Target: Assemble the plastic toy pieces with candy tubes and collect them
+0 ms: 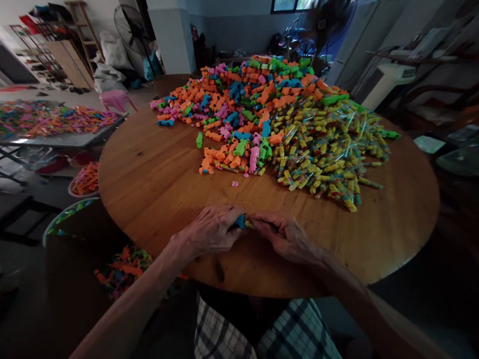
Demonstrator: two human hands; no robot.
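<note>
While both hands [217, 227] [286, 236] pinch | blue piece [239, 221] lies in left | yellow bit [247, 223] in right

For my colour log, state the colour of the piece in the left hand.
The piece in the left hand is blue, shown best in the head view.

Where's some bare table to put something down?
On the round table: left, between its left edge, the colourful pieces and the left hand; right, between the right hand, the yellow tubes and the right edge. Crowded: the far side, under both piles.
</note>
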